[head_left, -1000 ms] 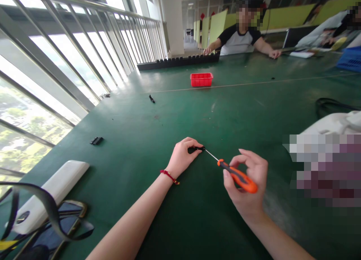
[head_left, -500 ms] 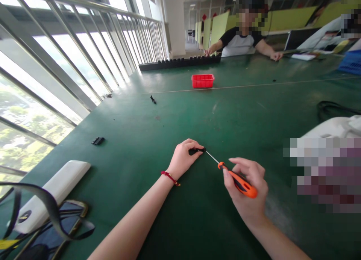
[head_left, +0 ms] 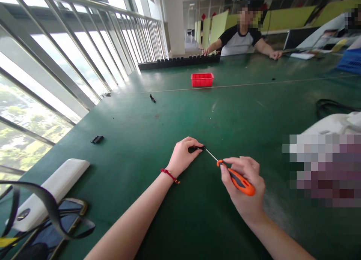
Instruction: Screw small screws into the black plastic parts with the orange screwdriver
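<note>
Near the middle of the green table [head_left: 180,115], my left hand [head_left: 184,154] pinches a small black part [head_left: 199,148] between thumb and fingers, most of it hidden by them. A red bracelet is on that wrist. To its right, my right hand [head_left: 245,185] holds an orange and black screwdriver [head_left: 241,182] near the front of its handle. The thin shaft points up and left, and its tip meets the right end of the black part. The tip itself is too small to make out.
A red bin [head_left: 202,80] stands farther back, before a long black strip [head_left: 179,62] and a seated person [head_left: 239,38]. Small black pieces [head_left: 97,139] lie left. A white device [head_left: 53,192] and a phone [head_left: 67,218] with straps are lower left; white cloth [head_left: 335,123] is right.
My right index finger has closed down onto the front of the screwdriver handle, and the handle has turned about its length. The black part stays in my left hand.
</note>
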